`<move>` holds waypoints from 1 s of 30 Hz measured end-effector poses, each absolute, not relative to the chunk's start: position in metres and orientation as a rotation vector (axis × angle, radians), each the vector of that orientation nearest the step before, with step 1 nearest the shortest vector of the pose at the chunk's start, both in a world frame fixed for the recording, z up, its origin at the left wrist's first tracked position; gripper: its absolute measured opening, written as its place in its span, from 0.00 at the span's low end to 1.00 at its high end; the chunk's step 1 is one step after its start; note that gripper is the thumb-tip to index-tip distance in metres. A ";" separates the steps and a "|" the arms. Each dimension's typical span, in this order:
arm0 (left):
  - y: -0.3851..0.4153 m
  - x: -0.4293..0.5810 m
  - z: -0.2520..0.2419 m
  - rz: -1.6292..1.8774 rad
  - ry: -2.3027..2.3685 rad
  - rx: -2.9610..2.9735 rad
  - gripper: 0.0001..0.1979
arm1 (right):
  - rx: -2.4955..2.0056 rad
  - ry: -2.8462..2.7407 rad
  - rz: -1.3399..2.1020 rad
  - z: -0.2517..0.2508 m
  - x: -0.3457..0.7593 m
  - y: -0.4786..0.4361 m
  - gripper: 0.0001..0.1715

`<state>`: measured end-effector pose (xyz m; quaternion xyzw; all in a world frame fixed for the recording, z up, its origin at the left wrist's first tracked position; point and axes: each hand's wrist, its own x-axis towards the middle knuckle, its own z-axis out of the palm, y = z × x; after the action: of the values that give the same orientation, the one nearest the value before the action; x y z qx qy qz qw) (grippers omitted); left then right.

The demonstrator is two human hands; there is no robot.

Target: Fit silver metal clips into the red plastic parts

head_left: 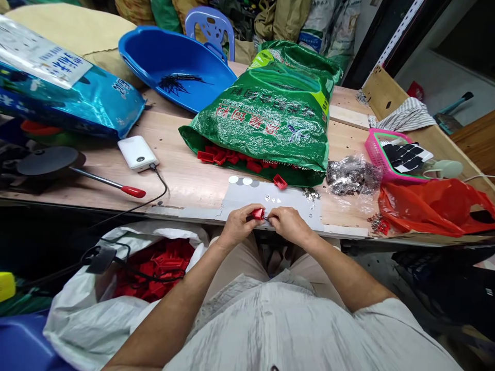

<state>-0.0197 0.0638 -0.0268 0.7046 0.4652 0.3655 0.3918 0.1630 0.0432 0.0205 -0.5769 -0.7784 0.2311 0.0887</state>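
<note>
My left hand [238, 223] is closed around a small red plastic part [258, 213], held at the table's front edge. Close beside it, my right hand [288, 222] pinches something thin and dark that meets the red part's right side; its kind is too small to make out. Under and beyond both hands lies a grey sheet [235, 198] with small metal pieces [274, 199] scattered on it. Another loose red part [280, 182] sits at the sheet's far edge, by the mouth of a green sack [266, 113] that spills several more red parts.
A white power bank [137, 153] with a cable and a red-handled lever [131, 191] are on the left. Behind stands a blue basin [178, 62]. At right are a pink basket [374, 149] and a red bag [433, 206]. A white sack [85, 309] of red parts stands below left.
</note>
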 end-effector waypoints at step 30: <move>0.005 -0.004 0.003 1.140 0.667 0.450 0.08 | -1.241 -2.101 1.008 0.039 0.173 -0.002 0.25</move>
<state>-0.0035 0.0053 0.0032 0.2071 0.3069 0.5248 0.7665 0.1730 -0.0023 0.0387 -0.4552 -0.7710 0.3698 0.2481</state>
